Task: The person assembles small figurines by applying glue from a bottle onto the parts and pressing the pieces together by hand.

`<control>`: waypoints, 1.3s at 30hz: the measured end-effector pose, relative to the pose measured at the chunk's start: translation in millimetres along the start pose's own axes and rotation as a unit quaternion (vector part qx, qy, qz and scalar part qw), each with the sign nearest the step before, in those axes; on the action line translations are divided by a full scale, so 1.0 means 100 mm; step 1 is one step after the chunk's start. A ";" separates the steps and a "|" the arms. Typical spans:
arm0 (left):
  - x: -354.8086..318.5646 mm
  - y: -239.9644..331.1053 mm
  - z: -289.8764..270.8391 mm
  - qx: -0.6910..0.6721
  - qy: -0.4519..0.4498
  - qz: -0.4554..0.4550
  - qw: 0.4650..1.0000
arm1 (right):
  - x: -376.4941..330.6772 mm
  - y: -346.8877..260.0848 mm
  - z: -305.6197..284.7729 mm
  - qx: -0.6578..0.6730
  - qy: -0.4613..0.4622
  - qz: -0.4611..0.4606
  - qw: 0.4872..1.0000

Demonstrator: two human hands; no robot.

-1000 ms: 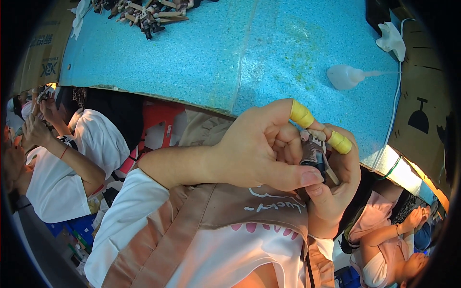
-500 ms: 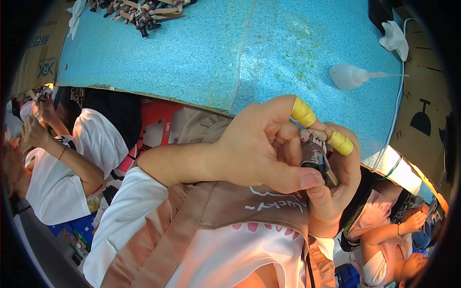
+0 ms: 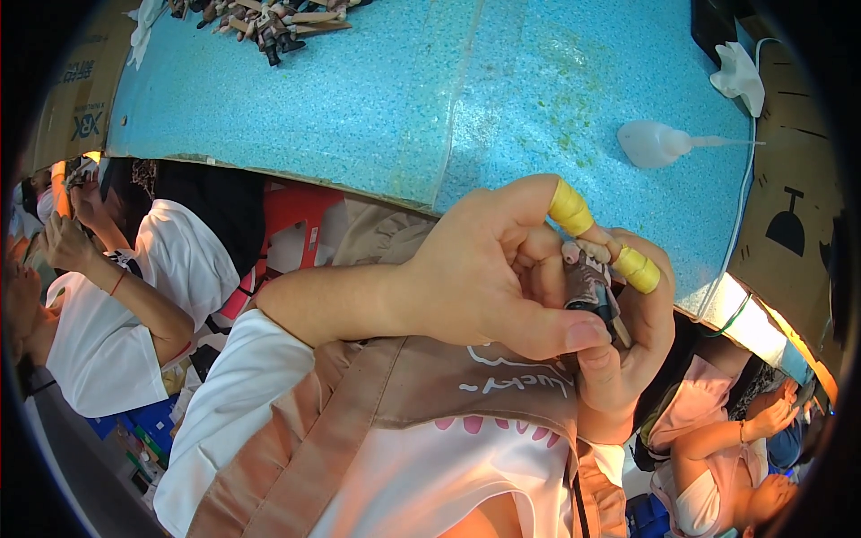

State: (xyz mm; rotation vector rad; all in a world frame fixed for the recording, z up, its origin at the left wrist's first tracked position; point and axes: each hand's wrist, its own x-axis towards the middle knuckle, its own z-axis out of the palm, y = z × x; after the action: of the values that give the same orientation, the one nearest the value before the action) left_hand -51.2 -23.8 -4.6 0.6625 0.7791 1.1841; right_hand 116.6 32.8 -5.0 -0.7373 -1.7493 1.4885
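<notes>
A small brown-and-black figure [image 3: 587,283] sits nearly upright between left hand [image 3: 484,269] and right hand [image 3: 644,327].

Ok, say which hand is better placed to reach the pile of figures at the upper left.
Likely the left: the left hand lies nearer the pile of figures, while the right hand sits farther right. Both hold the small figure between them, so the left would first have to let go.

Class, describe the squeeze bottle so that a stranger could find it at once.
Find the speckled blue tabletop and look along its right side. Above the right hand in the picture rests the translucent squeeze bottle. Unlike the crumpled white tissue-like item nearer the corner, it has a rounded body and a long thin nozzle.
</notes>
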 end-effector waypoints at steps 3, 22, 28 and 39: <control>0.00 -0.03 -0.02 0.015 -0.015 0.020 1.000 | 0.00 -0.01 0.01 -0.002 0.007 0.002 1.000; -0.01 -0.04 -0.01 0.033 -0.011 0.019 0.999 | -0.01 0.02 -0.01 -0.017 -0.004 -0.012 1.000; -0.02 -0.03 0.00 0.032 -0.004 0.009 0.999 | -0.03 0.02 0.00 -0.016 0.000 -0.009 1.000; -0.03 -0.04 -0.01 0.045 -0.008 0.016 0.999 | -0.04 0.02 0.00 -0.002 0.003 -0.005 1.000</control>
State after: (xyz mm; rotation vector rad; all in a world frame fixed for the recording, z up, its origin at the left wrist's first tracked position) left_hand -50.3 -27.8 -7.8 0.7597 0.8137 1.1760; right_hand 119.0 29.8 -8.1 -0.7335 -1.7487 1.4744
